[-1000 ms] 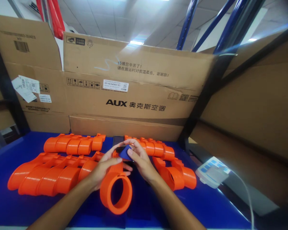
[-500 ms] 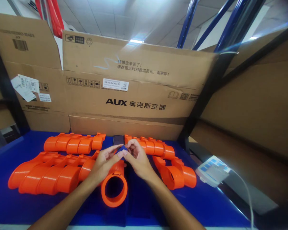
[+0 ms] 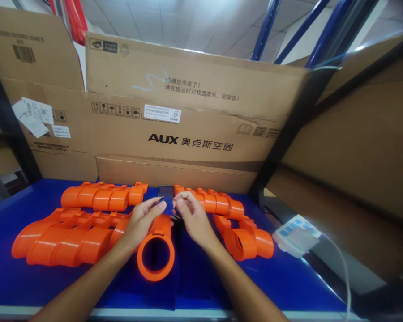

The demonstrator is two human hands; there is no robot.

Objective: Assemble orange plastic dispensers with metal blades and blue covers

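Observation:
My left hand (image 3: 143,219) pinches a small, flat dark blue piece (image 3: 168,205) between thumb and fingers. Just right of it, my right hand (image 3: 192,218) is closed, fingertips together close to the blue piece's edge; what they grip, if anything, is too small to make out. Below and between the hands lies an orange plastic part with a round ring end (image 3: 155,258) facing me and a long body running back under my left fingers. A dark phone-like slab (image 3: 165,191) lies just behind my fingertips.
Rows of similar orange parts lie on the blue table (image 3: 195,286): left front (image 3: 69,241), left back (image 3: 102,199), right back (image 3: 218,203) and right front (image 3: 250,241). At right is a translucent box (image 3: 297,237) with a white cable. A cardboard sheet (image 3: 188,120) stands behind.
My hands have drawn slightly apart at the fingertips, and more of the blue piece shows in my left hand. The camera view has shifted a little; the ring part appears slightly further left.

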